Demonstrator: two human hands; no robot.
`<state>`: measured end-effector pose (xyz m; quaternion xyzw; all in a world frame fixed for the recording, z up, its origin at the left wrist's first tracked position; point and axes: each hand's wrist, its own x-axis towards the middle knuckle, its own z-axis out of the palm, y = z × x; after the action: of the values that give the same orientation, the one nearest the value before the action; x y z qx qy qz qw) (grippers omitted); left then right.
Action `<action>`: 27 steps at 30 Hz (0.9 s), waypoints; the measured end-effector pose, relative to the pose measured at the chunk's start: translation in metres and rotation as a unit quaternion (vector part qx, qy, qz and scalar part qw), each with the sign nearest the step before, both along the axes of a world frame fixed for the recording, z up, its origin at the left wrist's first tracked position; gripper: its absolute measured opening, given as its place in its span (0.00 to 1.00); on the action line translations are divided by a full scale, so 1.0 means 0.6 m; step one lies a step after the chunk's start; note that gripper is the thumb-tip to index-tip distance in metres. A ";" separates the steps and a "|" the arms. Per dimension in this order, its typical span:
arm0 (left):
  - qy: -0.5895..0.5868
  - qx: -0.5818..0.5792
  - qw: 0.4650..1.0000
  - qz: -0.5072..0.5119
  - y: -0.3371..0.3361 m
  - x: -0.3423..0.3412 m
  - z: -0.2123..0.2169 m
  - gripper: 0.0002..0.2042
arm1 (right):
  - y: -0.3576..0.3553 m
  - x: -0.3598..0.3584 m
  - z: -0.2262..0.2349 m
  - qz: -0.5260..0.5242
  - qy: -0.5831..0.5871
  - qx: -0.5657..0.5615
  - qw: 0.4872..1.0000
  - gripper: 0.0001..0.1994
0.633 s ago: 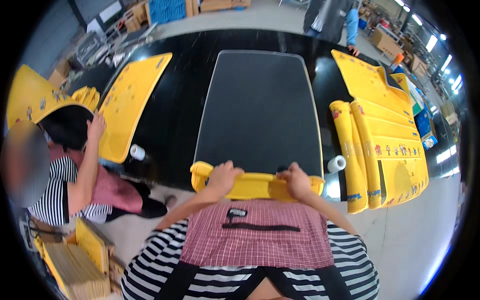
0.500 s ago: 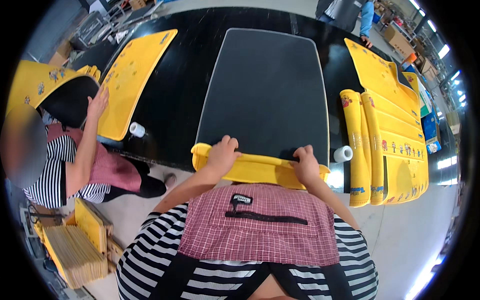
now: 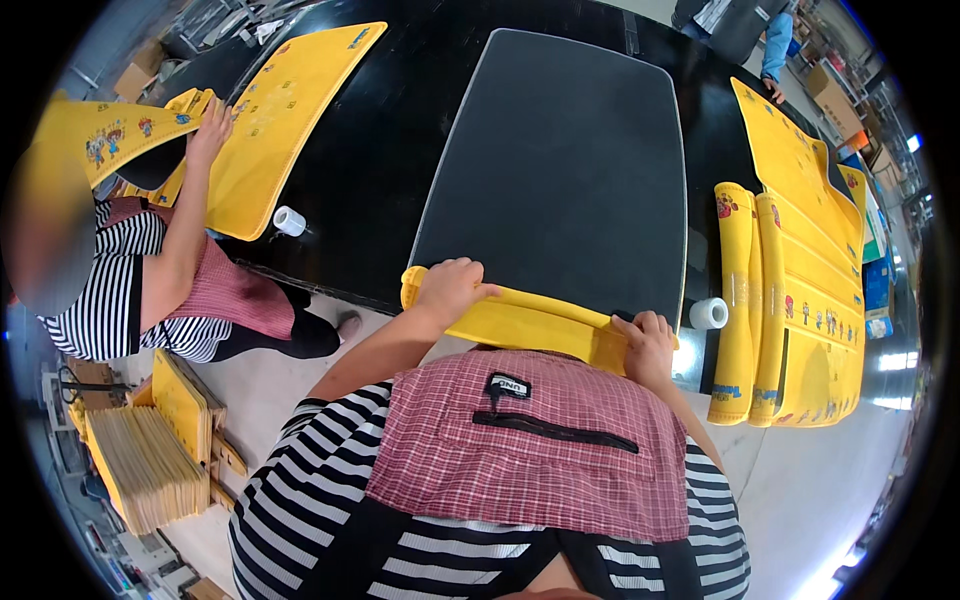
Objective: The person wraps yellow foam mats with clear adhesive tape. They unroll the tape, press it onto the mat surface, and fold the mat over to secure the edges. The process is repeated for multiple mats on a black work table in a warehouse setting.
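A large mat (image 3: 560,170) lies black side up on the table before me, its near end curled over to show a yellow face. My left hand (image 3: 453,293) grips the left part of this yellow curled edge, fingers bent over its top. Toward the right end, my right hand (image 3: 648,345) is closed on the same edge, thumb on the dark side. The yellow fold sags between my hands at the table's front edge, close against my checked apron (image 3: 540,440). A white tape roll (image 3: 709,314) stands just right of my right hand.
Rolled yellow mats (image 3: 735,300) and flat printed ones (image 3: 825,330) lie at the right. On the left, a co-worker (image 3: 150,270) handles a yellow mat beside another flat one (image 3: 290,130). A second white roll (image 3: 289,221) and a floor stack of mats (image 3: 150,470) are there too.
My view has shifted, moving the table within the picture. Both my hands stay on the curled edge. The co-worker's hand has moved farther away, onto the bent yellow mat.
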<state>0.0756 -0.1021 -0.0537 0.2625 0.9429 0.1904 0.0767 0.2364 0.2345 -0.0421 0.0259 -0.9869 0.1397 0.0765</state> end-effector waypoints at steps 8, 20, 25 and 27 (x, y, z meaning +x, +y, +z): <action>0.122 0.068 0.988 -0.074 -0.049 0.028 -0.010 0.06 | 0.005 -0.014 -0.009 -0.045 -0.009 -0.080 0.996 0.14; 0.067 -0.011 0.997 0.033 -0.062 -0.020 -0.002 0.26 | 0.057 -0.039 0.011 -0.159 -0.156 -0.158 0.962 0.10; 0.071 0.022 0.997 -0.033 -0.071 -0.037 -0.013 0.25 | 0.062 -0.037 0.007 -0.142 -0.157 -0.198 0.957 0.10; 0.067 0.039 0.996 -0.034 -0.072 -0.036 -0.012 0.22 | 0.062 -0.036 0.010 -0.124 -0.158 -0.188 0.961 0.09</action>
<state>0.0540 -0.1451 -0.0608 0.3093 0.9283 0.2061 0.0099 0.2149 0.2719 -0.0358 -0.1340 -0.9380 0.3140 -0.0604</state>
